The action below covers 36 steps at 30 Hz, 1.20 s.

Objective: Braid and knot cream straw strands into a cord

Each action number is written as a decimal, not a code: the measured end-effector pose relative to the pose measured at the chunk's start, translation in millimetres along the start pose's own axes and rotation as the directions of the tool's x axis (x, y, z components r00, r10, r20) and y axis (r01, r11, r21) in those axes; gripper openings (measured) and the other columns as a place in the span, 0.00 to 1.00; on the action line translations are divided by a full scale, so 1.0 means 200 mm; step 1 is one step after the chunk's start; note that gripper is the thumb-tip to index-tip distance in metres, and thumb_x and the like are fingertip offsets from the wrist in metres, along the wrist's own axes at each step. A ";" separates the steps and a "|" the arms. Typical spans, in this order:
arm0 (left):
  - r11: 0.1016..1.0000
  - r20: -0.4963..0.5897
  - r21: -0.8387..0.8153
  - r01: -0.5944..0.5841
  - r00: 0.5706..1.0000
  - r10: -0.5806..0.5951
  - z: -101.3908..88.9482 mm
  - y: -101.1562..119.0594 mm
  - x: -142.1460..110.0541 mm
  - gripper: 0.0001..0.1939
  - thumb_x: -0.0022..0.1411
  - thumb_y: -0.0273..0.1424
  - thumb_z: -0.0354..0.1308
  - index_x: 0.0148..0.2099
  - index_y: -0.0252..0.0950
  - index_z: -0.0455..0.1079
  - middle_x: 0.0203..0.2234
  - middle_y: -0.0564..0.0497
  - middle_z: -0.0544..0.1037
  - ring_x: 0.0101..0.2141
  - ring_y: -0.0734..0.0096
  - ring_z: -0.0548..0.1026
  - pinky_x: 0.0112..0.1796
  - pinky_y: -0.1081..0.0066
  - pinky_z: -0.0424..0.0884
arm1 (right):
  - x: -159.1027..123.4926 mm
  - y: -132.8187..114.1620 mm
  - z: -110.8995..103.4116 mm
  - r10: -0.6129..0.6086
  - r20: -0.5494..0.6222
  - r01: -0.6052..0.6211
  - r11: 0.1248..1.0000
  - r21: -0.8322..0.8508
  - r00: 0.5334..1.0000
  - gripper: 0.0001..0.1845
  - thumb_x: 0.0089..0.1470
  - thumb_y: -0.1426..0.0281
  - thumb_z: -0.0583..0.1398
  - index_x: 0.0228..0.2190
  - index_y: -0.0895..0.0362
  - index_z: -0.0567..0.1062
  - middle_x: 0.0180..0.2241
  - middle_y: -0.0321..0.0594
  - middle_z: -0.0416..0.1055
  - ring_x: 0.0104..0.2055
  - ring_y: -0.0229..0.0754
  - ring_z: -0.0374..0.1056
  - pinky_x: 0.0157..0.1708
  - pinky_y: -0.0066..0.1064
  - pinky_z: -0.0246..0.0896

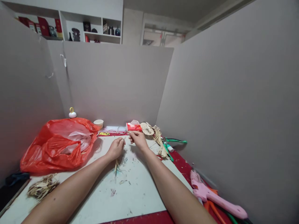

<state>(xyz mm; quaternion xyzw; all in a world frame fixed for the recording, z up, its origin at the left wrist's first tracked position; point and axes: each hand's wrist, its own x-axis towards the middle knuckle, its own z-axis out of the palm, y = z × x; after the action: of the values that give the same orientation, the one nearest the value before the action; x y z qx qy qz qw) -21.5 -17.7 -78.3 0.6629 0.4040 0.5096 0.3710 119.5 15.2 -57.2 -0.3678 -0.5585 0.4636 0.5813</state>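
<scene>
1. Straw (116, 166) hangs in a few thin strands under your left hand (116, 149), its loose ends just over the white board (137, 199). That hand is closed around it, likely so the strands stay bunched.
2. Your right hand (138, 140) is nearly shut, thumb and fingertips drawn together in a pinch. You hold it close beside the left, apart from it, which looks suited to fine fingerwork; whether a thin strand sits in that pinch, I cannot tell.
3. Both your forearms reach in over the board, which lies on the red desk (184, 165) and probably keeps scraps and stains off it.
4. At the back right, a pale woven disc (147, 128) and a bundle of dried strands (160, 143) lie beyond your right hand, seemingly set aside within reach.
5. Green-handled pliers (176, 141) and a small white bottle (170, 148) lie beside that bundle; the pink glue gun (220, 200) is nearer you, outside your right forearm. That edge seems to serve for tools.
6. On your left, the open red bag (53, 149) and a dry tangled clump (43, 186) sit outside your forearm, presumably to leave the middle for your hands.
</scene>
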 end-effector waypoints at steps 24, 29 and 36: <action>0.959 0.109 -0.244 0.141 0.987 -0.117 0.01 0.07 0.01 0.14 0.59 0.39 0.46 0.27 0.35 0.60 0.13 0.60 0.58 0.15 0.81 0.52 0.20 0.76 0.48 | -0.02 0.02 0.00 0.112 0.177 -0.133 0.985 0.113 0.978 0.21 0.42 0.57 0.65 0.36 0.57 0.77 0.20 0.32 0.65 0.19 0.31 0.57 0.20 0.25 0.57; 0.955 0.097 -0.254 0.155 0.986 -0.134 -0.01 0.10 0.01 0.15 0.58 0.41 0.48 0.28 0.34 0.61 0.13 0.60 0.59 0.15 0.81 0.52 0.19 0.76 0.47 | -0.04 0.02 0.01 0.162 0.271 -0.203 0.971 0.130 0.949 0.18 0.39 0.61 0.67 0.33 0.58 0.78 0.21 0.34 0.66 0.21 0.31 0.58 0.20 0.24 0.52; 0.962 0.104 -0.228 0.149 0.986 -0.128 -0.02 0.11 0.02 0.15 0.56 0.40 0.49 0.28 0.33 0.64 0.15 0.60 0.58 0.15 0.82 0.52 0.18 0.76 0.48 | -0.04 0.02 0.04 0.137 0.209 -0.167 0.977 0.131 0.968 0.14 0.37 0.63 0.68 0.27 0.59 0.79 0.20 0.34 0.67 0.22 0.32 0.58 0.22 0.25 0.50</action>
<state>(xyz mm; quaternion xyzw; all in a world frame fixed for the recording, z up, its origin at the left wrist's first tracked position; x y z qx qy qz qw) -22.2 -22.0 -55.9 0.6065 0.3695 0.4968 0.4989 112.2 7.2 -62.3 -0.3172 -0.5480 0.5814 0.5109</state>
